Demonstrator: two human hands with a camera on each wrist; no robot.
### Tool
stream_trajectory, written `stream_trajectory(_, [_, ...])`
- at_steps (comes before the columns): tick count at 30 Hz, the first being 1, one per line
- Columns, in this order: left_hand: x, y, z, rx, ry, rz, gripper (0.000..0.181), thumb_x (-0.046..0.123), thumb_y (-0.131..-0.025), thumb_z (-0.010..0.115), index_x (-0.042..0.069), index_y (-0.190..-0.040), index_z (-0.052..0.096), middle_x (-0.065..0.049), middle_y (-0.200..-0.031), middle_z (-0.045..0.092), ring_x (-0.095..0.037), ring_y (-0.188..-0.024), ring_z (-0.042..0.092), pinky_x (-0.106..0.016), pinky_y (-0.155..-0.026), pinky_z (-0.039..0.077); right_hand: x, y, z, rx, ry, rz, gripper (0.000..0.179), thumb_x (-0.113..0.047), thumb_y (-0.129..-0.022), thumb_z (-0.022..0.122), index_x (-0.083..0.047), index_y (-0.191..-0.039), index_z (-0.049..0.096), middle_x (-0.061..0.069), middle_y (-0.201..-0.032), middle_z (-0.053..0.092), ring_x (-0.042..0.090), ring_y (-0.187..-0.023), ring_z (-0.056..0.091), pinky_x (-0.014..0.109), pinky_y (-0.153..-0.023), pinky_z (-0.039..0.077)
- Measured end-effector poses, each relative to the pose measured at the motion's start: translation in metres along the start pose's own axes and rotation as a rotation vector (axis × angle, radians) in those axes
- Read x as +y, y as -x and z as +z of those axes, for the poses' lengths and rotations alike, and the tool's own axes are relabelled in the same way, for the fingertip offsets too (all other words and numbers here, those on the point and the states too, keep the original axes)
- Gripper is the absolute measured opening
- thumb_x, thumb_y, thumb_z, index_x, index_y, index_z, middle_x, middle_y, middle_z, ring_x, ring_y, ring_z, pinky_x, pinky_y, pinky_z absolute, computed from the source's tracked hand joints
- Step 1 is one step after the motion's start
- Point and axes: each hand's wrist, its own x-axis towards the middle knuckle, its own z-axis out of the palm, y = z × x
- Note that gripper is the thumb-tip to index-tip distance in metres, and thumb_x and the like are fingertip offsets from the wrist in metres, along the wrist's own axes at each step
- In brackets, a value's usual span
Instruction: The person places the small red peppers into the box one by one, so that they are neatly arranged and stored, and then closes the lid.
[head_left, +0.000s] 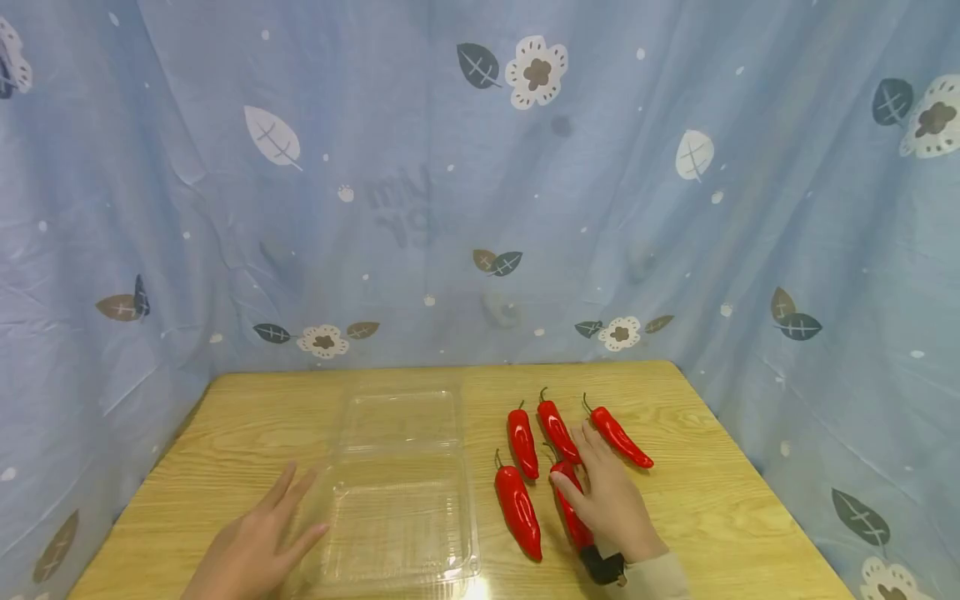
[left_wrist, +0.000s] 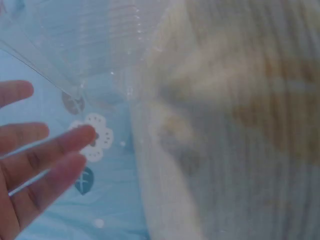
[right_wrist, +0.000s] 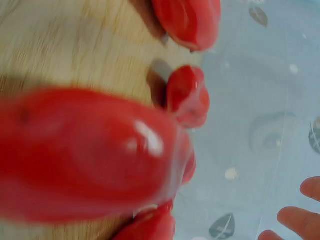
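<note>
Several red chili peppers with green stems lie on the right half of the table. My right hand (head_left: pixel 609 504) is over the nearest right pepper (head_left: pixel 572 512), its fingers extended and pointing toward the far side. Contact with that pepper is unclear. Large and blurred, a red pepper (right_wrist: pixel 90 155) fills the left of the right wrist view, while my fingertips (right_wrist: pixel 300 220) show at its lower right. A clear plastic clamshell box (head_left: pixel 400 533) lies unfolded, left of the peppers. By its left edge is my left hand (head_left: pixel 258 533), fingers spread and holding nothing.
The wooden table (head_left: pixel 262 417) ends at a blue patterned curtain (head_left: pixel 420 208), which also hangs along both sides. Closest to the box is a pepper (head_left: pixel 517 510); another pepper (head_left: pixel 618 437) lies farthest right.
</note>
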Motion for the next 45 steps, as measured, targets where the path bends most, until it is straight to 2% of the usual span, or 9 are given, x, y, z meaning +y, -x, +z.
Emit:
stream_trajectory(4, [-0.001,0.006,0.004,0.037,0.068,0.014,0.061,0.044,-0.088,0.064,0.014,-0.139,0.049,-0.021,-0.143,0.044,-0.035,-0.093,0.067,-0.049,-0.065,0.056,0.008,0.004,-0.011,-0.009,-0.101,0.042,0.075,-0.038,-0.09,0.064,-0.006,-0.148,0.031,0.018,-0.154,0.028,0.042,-0.136,0.033,0.063,-0.102,0.037])
stream_trajectory(9, [-0.002,0.01,0.008,0.053,0.17,0.033,0.051,0.034,-0.09,0.066,0.008,-0.132,0.056,-0.017,-0.141,0.048,-0.019,-0.086,0.069,-0.026,-0.062,0.057,0.025,0.004,-0.025,0.009,-0.162,0.031,0.07,-0.036,-0.092,0.062,-0.004,-0.148,0.032,0.022,-0.151,0.032,0.044,-0.133,0.036,0.063,-0.103,0.035])
stream_trajectory(13, [-0.005,0.011,0.013,0.117,0.22,0.106,0.042,0.02,-0.087,0.07,0.006,-0.126,0.061,-0.019,-0.136,0.053,-0.011,-0.086,0.068,-0.02,-0.061,0.056,0.046,0.0,-0.035,0.023,-0.175,0.024,0.067,-0.031,-0.093,0.062,-0.002,-0.146,0.035,0.025,-0.147,0.036,0.046,-0.131,0.038,0.063,-0.103,0.035])
stream_trajectory(19, [-0.012,0.012,0.024,0.216,0.313,0.24,0.037,0.002,-0.083,0.07,0.0,-0.119,0.063,-0.025,-0.128,0.056,-0.009,-0.085,0.067,-0.02,-0.06,0.056,0.086,-0.009,-0.047,-0.021,-0.298,0.102,0.058,-0.029,-0.097,0.055,-0.003,-0.145,0.036,0.028,-0.143,0.04,0.046,-0.126,0.043,0.059,-0.095,0.045])
stream_trajectory(24, [-0.015,0.014,0.032,0.216,0.381,0.25,0.035,0.0,-0.083,0.069,-0.003,-0.117,0.063,-0.024,-0.129,0.054,-0.011,-0.084,0.068,-0.02,-0.062,0.056,0.114,-0.016,-0.046,-0.111,-0.366,0.126,0.056,-0.029,-0.098,0.052,0.0,-0.144,0.037,0.027,-0.143,0.041,0.045,-0.129,0.04,0.058,-0.096,0.044])
stream_trajectory(31, [-0.025,0.017,0.036,0.172,0.487,0.322,0.038,-0.006,-0.083,0.066,-0.004,-0.121,0.061,0.012,-0.143,0.043,-0.006,-0.095,0.066,-0.02,-0.065,0.057,0.134,-0.024,-0.037,-0.185,-0.377,0.102,0.057,-0.029,-0.096,0.057,0.0,-0.142,0.04,0.029,-0.141,0.041,0.049,-0.127,0.04,0.058,-0.096,0.044])
stream_trajectory(35, [-0.028,0.017,0.037,0.154,0.543,0.366,0.04,-0.008,-0.082,0.066,-0.003,-0.121,0.06,0.005,-0.143,0.046,-0.008,-0.097,0.066,-0.02,-0.069,0.057,0.143,-0.029,-0.031,-0.215,-0.374,0.054,0.057,-0.027,-0.095,0.058,0.001,-0.142,0.04,0.028,-0.144,0.039,0.046,-0.129,0.039,0.054,-0.095,0.047])
stream_trajectory(39, [-0.03,0.018,0.037,0.146,0.596,0.401,0.042,-0.011,-0.081,0.065,-0.004,-0.122,0.059,0.003,-0.144,0.046,-0.009,-0.102,0.065,-0.019,-0.076,0.057,0.149,-0.034,-0.025,-0.236,-0.375,0.032,0.059,-0.024,-0.093,0.061,0.0,-0.143,0.039,0.028,-0.144,0.038,0.048,-0.131,0.035,0.059,-0.098,0.043])
stream_trajectory(45, [-0.033,0.019,0.041,0.135,0.661,0.387,0.042,-0.013,-0.083,0.062,-0.006,-0.124,0.057,0.0,-0.145,0.044,-0.005,-0.108,0.061,-0.017,-0.081,0.054,0.153,-0.043,-0.015,-0.252,-0.375,0.039,0.065,-0.028,-0.091,0.064,-0.001,-0.144,0.038,0.028,-0.145,0.037,0.049,-0.132,0.033,0.064,-0.1,0.037])
